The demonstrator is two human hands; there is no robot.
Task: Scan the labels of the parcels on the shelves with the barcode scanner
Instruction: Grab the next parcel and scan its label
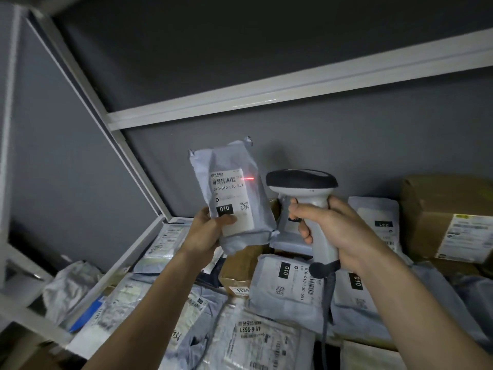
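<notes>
My left hand (206, 229) holds a grey plastic-wrapped parcel (229, 166) upright above the shelf, thumb across the lower part of its white label (230, 196). The label shows a barcode, "010-010 L30 551" and a black "010" patch. My right hand (333, 228) grips the handle of a grey barcode scanner (302, 182) with a dark head, just right of the parcel. A short red laser line (248, 178) falls at the label's upper right edge, beside the barcode. The scanner's cable (326, 303) hangs down from the handle.
The shelf (128, 260) below is crowded with several grey mailer parcels (290, 287) and brown cardboard boxes (437, 217), labels facing up. A white shelf beam (266, 97) runs overhead. A white upright post (88, 102) stands at the left, with more bagged parcels (69, 287) beyond it.
</notes>
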